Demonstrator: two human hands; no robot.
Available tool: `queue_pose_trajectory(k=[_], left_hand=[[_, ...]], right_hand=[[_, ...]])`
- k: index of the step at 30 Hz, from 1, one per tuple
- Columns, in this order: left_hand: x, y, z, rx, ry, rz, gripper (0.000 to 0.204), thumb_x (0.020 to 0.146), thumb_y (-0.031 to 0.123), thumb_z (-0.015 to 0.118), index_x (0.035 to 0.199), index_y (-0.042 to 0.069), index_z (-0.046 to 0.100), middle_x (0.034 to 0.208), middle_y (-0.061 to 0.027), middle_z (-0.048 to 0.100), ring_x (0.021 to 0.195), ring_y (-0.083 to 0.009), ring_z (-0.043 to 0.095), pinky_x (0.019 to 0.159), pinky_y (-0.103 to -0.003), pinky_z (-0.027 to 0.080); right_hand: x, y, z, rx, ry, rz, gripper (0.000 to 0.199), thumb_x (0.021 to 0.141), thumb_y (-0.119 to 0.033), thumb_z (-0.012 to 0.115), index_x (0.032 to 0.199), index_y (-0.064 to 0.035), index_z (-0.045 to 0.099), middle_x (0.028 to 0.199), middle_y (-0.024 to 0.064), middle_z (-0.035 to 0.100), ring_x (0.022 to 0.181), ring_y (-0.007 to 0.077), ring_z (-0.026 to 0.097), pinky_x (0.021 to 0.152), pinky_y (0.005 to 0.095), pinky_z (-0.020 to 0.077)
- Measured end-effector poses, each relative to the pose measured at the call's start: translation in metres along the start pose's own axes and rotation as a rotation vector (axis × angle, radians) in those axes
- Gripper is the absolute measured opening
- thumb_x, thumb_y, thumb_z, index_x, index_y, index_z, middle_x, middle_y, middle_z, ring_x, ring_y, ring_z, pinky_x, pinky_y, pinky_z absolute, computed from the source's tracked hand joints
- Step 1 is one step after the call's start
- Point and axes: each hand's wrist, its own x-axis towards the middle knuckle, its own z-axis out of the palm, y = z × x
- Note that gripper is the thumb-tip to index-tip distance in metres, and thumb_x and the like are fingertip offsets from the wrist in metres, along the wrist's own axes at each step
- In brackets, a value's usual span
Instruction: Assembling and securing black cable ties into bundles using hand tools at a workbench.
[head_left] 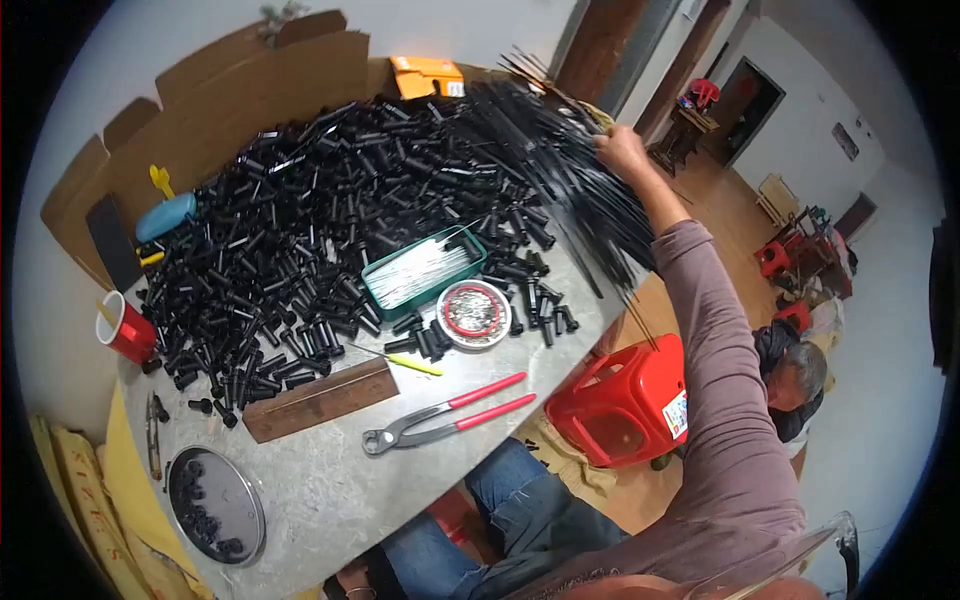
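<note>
My right arm stretches far out from the lower right, elbow nearly straight, sleeve down to the wrist. My right hand (622, 152) reaches past the bench's far right corner, fingers curled closed, knuckles up.

**Premises: home-based piecework assembly room**

Grey tabletop (330, 480) carries a large heap of identical black plastic tubes (300, 230), a bundle of thin black rods (570, 170), a green tray of white pins (420, 268) and red-handled pincers (450, 412); cardboard sheets (220, 110) line the wall; domestic wooden floor (730, 210), red plastic stools (625, 400) and plain white walls beyond.
</note>
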Motion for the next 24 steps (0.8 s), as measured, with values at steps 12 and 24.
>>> queue_pose_trajectory(k=[12, 24], left_hand=[[-0.140, 0.040, -0.040, -0.262, -0.059, 0.032, 0.033, 0.092, 0.032, 0.060, 0.106, 0.002, 0.064, 0.077, 0.0000, 0.059, 0.064, -0.0089, 0.052, 0.058, -0.024, 0.045], [-0.193, 0.174, -0.051, -0.199, 0.046, 0.069, 0.033, 0.090, 0.032, 0.060, 0.105, 0.004, 0.066, 0.079, -0.0067, 0.068, 0.065, -0.0134, 0.062, 0.062, -0.028, 0.050]], right_hand=[[-0.028, -0.002, 0.059, 0.020, -0.023, 0.226, 0.031, 0.077, -0.025, 0.066, 0.098, -0.0018, 0.068, 0.108, 0.0229, 0.064, 0.103, 0.0370, 0.062, 0.087, 0.0450, 0.0501], [0.099, 0.107, 0.054, -0.452, 0.296, -0.299, 0.030, 0.090, -0.023, 0.047, 0.105, -0.0009, 0.061, 0.093, 0.0235, 0.064, 0.090, 0.0408, 0.062, 0.077, 0.0482, 0.0496]])
